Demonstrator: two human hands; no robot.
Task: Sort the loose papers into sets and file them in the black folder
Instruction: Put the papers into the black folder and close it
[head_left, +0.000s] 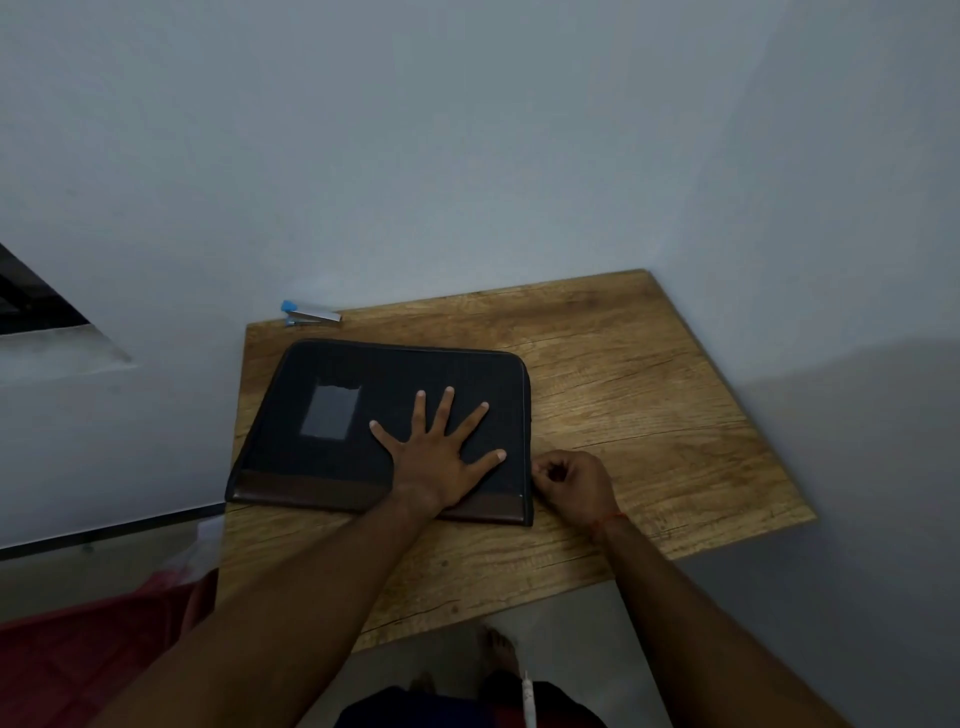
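Observation:
The black folder (332, 462), with a brown strip along its near edge and a grey label window, lies closed and flat on the wooden table (649, 395). My left hand (439, 452) presses flat on the folder's right half, fingers spread and straight. At the folder's right edge, near its front corner, my right hand (569, 480) has its fingers curled and pinches something small, probably the zip pull; the thing itself is too small to make out. No loose papers are in sight.
A blue and silver stapler (309, 314) lies at the table's far left corner against the wall. A red object (93, 654) sits on the floor at the left. The table's right half is bare wood. My feet show below the table's front edge.

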